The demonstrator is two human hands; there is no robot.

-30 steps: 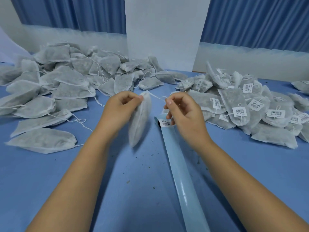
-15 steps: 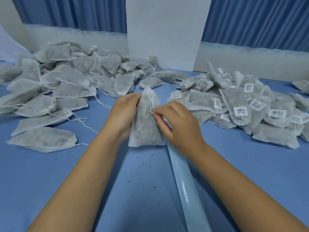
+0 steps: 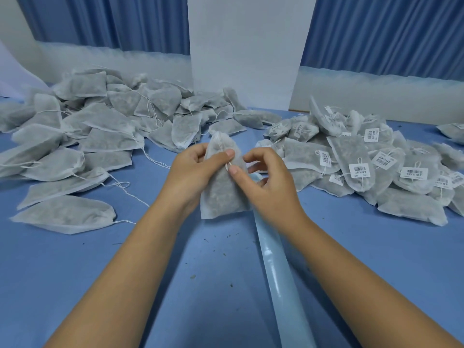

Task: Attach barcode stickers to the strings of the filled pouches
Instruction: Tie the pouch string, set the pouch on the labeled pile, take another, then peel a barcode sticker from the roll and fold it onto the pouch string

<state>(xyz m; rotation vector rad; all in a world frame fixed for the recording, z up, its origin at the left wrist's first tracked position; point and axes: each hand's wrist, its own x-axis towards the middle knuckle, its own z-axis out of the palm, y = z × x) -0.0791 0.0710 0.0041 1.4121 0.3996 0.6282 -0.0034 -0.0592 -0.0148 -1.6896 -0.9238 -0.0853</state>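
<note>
Far left of the held pouch (image 3: 221,192), a heap of untagged pouches (image 3: 100,136) spreads over the blue tabletop (image 3: 75,272), loose strings trailing toward you; its outer part is cut off by the frame edge. Your left hand (image 3: 193,172) grips the held pouch by its left edge, fingers curled behind and thumb pressed flat on its face. The pouch stands upright at centre, its lower edge on the tabletop. Its string (image 3: 221,148) runs from the gathered neck down the face. Your right hand (image 3: 268,182), just right of the pouch, pinches the string's lower end with the thumb tip against the pouch face; the other fingers are curled. Below and right of the pouch, a pale backing strip (image 3: 283,285) runs toward you; its far end is hidden behind your right hand. Farther right lies the tagged heap (image 3: 401,197), each string bearing a barcode sticker (image 3: 359,170); the print is too small to read. Behind the pouch stands a white panel (image 3: 243,59).
</note>
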